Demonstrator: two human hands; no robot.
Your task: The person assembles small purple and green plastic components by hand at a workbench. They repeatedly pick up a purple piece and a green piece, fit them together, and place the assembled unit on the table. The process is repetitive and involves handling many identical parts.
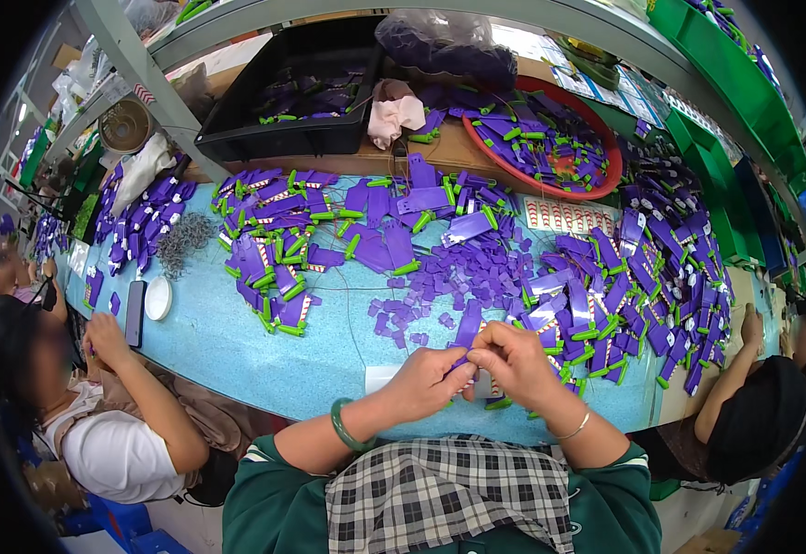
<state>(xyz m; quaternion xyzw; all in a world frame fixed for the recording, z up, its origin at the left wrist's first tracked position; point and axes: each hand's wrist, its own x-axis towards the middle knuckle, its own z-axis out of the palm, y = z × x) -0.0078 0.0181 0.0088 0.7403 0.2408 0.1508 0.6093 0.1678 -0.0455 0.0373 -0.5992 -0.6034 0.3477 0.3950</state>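
My left hand (426,380) and my right hand (517,366) meet over the near edge of the blue table, fingertips pinched together. A flat purple plastic piece (469,325) shows just above the fingertips and seems to be held between them; the fingers cover its lower part. Small purple plastic tabs (468,268) lie loose in a heap beyond my hands. Right of them is a large pile of purple parts with green ends (592,319), some with striped stickers. A similar pile (274,249) spreads at the left, and wider purple plates (394,235) lie in the middle.
A black bin (228,138) and a red round basket (617,175) of purple parts stand at the back. A sticker sheet (565,214), a white round dish (158,298) and a phone (134,314) lie about. Co-workers sit at both sides; a metal shelf frame crosses above.
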